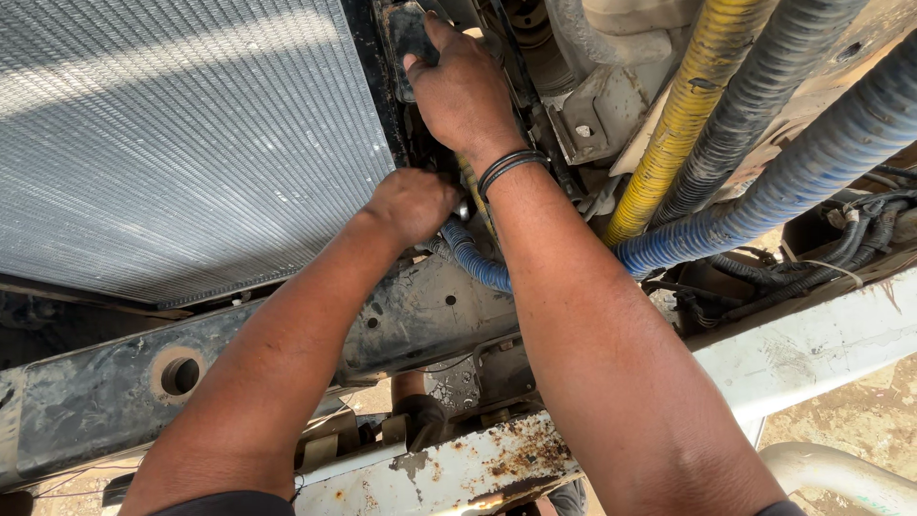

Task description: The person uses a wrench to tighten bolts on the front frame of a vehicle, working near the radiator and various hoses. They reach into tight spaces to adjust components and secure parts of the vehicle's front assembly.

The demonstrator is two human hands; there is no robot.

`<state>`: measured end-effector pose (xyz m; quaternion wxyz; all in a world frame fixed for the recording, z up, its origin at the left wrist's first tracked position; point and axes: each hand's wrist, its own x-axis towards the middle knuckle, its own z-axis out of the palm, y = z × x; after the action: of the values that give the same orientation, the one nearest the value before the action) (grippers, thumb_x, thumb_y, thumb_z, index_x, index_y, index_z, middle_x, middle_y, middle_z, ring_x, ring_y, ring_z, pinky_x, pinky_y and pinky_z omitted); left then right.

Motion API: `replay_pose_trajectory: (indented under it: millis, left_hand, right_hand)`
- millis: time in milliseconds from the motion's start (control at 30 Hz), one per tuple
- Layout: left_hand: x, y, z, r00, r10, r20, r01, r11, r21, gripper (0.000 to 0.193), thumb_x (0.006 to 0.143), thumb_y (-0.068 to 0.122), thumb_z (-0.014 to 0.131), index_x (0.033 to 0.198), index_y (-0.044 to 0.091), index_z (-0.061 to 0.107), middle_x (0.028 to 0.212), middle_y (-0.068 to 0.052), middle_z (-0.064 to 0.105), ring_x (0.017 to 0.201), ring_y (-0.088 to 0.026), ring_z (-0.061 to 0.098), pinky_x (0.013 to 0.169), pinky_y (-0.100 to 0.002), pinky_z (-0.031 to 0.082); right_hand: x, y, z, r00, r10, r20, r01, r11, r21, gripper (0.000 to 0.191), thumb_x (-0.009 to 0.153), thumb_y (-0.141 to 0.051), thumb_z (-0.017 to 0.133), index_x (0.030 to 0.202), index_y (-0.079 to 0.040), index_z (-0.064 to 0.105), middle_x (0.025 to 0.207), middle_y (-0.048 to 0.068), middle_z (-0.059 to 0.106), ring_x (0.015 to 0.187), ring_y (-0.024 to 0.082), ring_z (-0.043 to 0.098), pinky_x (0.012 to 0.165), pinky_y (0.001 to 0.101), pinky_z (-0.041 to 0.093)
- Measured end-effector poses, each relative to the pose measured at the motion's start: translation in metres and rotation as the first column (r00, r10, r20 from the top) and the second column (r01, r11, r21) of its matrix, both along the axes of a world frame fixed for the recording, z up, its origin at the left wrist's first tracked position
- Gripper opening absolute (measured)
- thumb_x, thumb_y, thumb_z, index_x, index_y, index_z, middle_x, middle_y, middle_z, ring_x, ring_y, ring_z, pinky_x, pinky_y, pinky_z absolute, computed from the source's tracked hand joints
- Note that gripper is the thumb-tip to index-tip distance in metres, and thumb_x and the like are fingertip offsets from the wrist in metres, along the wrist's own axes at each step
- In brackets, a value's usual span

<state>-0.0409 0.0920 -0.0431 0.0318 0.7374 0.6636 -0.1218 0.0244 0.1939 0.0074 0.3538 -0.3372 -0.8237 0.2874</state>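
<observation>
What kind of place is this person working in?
Most likely an outdoor vehicle repair yard, inside a truck's open engine bay. A finned radiator, corrugated hoses in yellow and blue, and a rusty frame rail surround the left hand and right hand, with dirt ground below.

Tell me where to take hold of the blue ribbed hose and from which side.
Take the blue ribbed hose on its long bare run at the right, between the grey hose and the wiring bundle, coming from its lower, open side. There it runs straight and exposed. Its lower bend tucks under the right hand's wrist beside the left hand, so that end is probably crowded.
</observation>
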Motion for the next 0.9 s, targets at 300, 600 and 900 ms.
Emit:
replay_pose_trajectory:
  millis: [300,600,900]
  left_hand:
    - [-0.030,0.032,0.006,0.914,0.229,0.335,-0.302,0.935,0.186,0.018,0.082,0.009,0.072,0.097,-0.001,0.072,0.103,-0.019,0.072,0.097,-0.034,0.071,0.088,-0.044,0.057]
    - [-0.024,0.051,0.010,0.767,0.283,0.575,-0.489,0.839,0.239,0.012,0.094,0.005,0.061,0.089,-0.001,0.069,0.095,-0.019,0.073,0.083,-0.031,0.074,0.078,-0.042,0.060]
    - [-0.033,0.026,0.003,0.850,0.222,0.478,-0.349,0.916,0.196,0.015,0.093,0.008,0.066,0.090,-0.007,0.068,0.095,-0.023,0.072,0.089,-0.035,0.072,0.086,-0.044,0.057]
  right_hand:
    - [-0.002,-0.001,-0.003,1.000,-0.025,0.004,0.025,1.000,0.014,0.059,0.098,-0.032,0.064,0.147,-0.003,0.048,0.142,0.019,0.060,0.134,0.032,0.057,0.112,0.0420,0.045]
    - [-0.001,-0.004,-0.001,1.000,-0.014,-0.006,0.014,1.000,-0.003,0.062,0.098,-0.032,0.063,0.148,-0.001,0.045,0.143,0.022,0.057,0.133,0.034,0.055,0.109,0.0442,0.044]
    - [0.000,-0.004,0.002,1.000,-0.021,0.013,0.022,1.000,-0.019,0.063,0.096,-0.033,0.065,0.148,-0.003,0.045,0.138,0.021,0.061,0.128,0.033,0.061,0.106,0.0440,0.048]
